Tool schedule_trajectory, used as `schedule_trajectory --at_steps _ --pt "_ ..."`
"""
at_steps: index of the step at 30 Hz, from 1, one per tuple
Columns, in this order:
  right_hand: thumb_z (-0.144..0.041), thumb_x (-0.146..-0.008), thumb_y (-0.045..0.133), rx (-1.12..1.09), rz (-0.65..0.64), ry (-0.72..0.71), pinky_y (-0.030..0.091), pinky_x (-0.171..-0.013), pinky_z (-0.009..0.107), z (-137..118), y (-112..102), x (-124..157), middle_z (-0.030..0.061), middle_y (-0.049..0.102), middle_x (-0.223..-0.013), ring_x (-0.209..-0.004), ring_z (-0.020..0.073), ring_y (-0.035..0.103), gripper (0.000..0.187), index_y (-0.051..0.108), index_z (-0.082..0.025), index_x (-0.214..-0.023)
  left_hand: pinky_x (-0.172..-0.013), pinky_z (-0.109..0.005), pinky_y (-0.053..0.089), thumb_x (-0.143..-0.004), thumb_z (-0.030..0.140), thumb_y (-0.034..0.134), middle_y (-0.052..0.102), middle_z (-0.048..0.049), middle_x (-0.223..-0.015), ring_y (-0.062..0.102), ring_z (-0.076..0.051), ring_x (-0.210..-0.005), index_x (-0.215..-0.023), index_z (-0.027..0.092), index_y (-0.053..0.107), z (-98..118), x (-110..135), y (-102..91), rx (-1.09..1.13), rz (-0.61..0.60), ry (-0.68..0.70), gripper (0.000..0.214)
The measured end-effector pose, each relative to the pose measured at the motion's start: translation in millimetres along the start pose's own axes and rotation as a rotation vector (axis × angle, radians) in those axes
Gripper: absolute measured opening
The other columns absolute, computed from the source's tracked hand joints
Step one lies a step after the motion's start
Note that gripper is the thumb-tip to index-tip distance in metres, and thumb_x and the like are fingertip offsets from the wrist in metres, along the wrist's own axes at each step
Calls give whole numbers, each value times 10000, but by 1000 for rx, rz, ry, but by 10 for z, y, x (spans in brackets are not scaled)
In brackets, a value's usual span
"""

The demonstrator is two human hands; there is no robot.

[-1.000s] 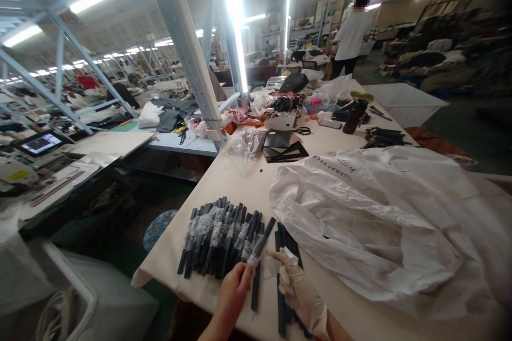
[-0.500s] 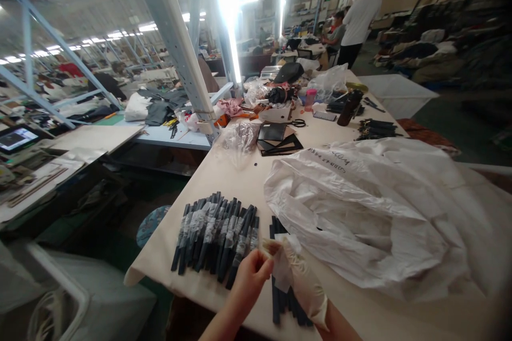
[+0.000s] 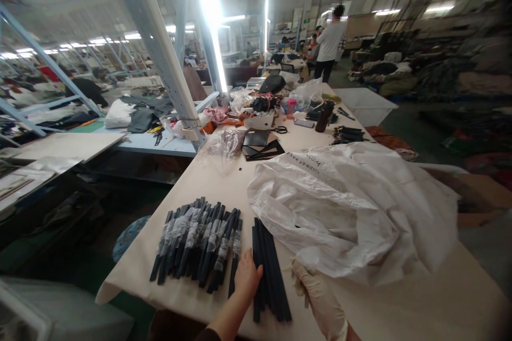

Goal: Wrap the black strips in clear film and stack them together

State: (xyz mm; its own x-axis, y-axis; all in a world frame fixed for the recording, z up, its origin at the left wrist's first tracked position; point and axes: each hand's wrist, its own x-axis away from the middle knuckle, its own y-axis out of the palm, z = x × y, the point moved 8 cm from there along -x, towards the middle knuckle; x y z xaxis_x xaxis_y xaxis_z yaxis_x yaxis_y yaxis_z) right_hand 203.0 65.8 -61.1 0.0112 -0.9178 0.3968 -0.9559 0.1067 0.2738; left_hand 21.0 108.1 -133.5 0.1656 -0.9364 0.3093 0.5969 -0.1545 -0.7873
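Observation:
My bare left hand lies on the left edge of a pile of loose black strips, with its fingers bent down over them. To its left is a row of black strip bundles, each wrapped with a pale band. My right hand wears a white glove. It hovers just right of the loose strips with its fingers pressed together on a small pale scrap, close to the edge of a big crumpled white plastic bag.
The beige table ends close on the left, with a round stool below. Farther back are black flat pieces, a clear bag, scissors, a bottle and clutter. A slanted steel post rises left. People stand far behind.
The banded bundle my left hand held has joined the row on the table. Both hands came down onto the loose strips. The view has swung right.

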Motion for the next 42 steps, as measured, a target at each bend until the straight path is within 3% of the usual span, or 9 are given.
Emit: schedule_trajectory --at_steps 4,11,18,22,25,28,34,38,42 --pt "-540 -681 584 35 63 -31 167 -327 193 -20 -149 49 -38 458 -439 -366 57 357 411 503 -164 -534 -814 -335 412 -715 154 504 631 -188 -975 588 -281 -962 -1036 54 528 -37 -58 110 26 -7 -84 338" --pt "-389 -636 686 -323 74 -9 252 -370 176 -23 -274 -28 -53 493 -536 -420 37 348 241 585 -169 -639 -709 -246 452 -741 144 423 630 -102 -826 618 -183 -819 -895 104 498 -21 209 -170 217 54 -7 175" --pt "-412 -626 697 -478 47 50 218 -358 168 -78 -130 -219 -52 497 -557 -395 16 280 278 587 -158 -649 -348 -167 264 -766 410 425 319 124 -395 313 -67 -322 -880 170 455 141 804 -665 528 33 125 267" --pt "-409 -642 679 -367 20 -18 198 -378 190 -192 11 -230 -57 464 -516 -418 37 300 269 586 -157 -623 -384 -176 328 -682 473 547 441 78 -463 385 -70 -383 -828 167 519 194 1035 -936 584 -22 173 340" --pt "-432 -652 647 -216 16 -36 175 -380 223 -234 99 -218 -69 402 -441 -393 49 255 284 626 -151 -613 -651 -254 477 -605 444 627 646 -41 -725 586 -183 -685 -832 159 581 102 1095 -1102 461 76 176 368" --pt "-459 -659 619 -85 13 -77 184 -383 235 -323 134 -199 -67 397 -404 -374 53 258 317 650 -149 -602 -805 -318 465 -561 452 643 676 -91 -900 593 -266 -869 -900 161 603 -39 1092 -1208 358 177 140 448" --pt "-476 -617 654 133 -17 -73 175 -351 219 -396 161 -204 -39 487 -372 -322 58 329 341 596 -149 -541 -637 -253 465 -662 378 577 652 -21 -709 583 -194 -671 -769 197 600 161 1062 -1277 203 53 264 211" --pt "-531 -653 612 97 -120 -53 224 -372 204 -226 494 -60 -39 498 -396 -347 53 366 397 542 -158 -537 -592 -230 422 -745 361 510 594 -2 -666 535 -154 -617 -772 179 564 452 1032 -1240 201 31 332 191" --pt "-582 -612 621 11 -249 54 205 -359 214 -46 806 153 -64 427 -339 -305 49 306 425 578 -160 -589 -650 -238 426 -806 401 428 602 -33 -754 539 -161 -697 -871 154 545 467 983 -1174 359 60 324 280"
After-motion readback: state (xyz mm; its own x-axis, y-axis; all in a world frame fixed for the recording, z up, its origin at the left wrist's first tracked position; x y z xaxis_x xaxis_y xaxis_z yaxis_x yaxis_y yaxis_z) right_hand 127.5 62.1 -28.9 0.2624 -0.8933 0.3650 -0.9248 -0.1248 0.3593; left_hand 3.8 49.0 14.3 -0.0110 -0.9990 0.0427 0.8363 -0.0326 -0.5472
